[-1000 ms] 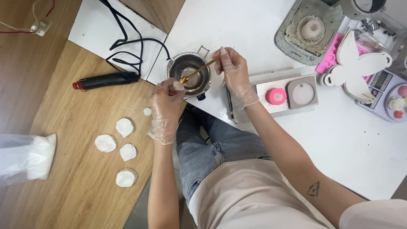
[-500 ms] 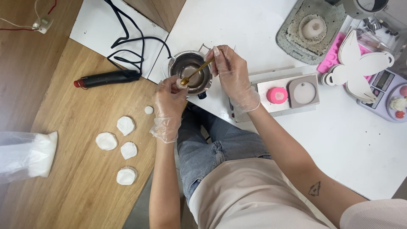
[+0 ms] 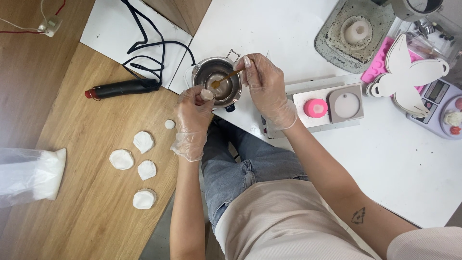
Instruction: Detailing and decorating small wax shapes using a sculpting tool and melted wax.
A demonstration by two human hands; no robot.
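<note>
Both gloved hands (image 3: pixel 192 108) (image 3: pixel 264 89) work over a steel pot (image 3: pixel 216 86) holding pale melt.

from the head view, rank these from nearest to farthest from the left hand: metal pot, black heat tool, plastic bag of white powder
1. metal pot: just above and right of the left hand, which holds a small white piece at its rim.
2. black heat tool: off to the left, on the wooden surface.
3. plastic bag of white powder: at the far left edge.
</note>
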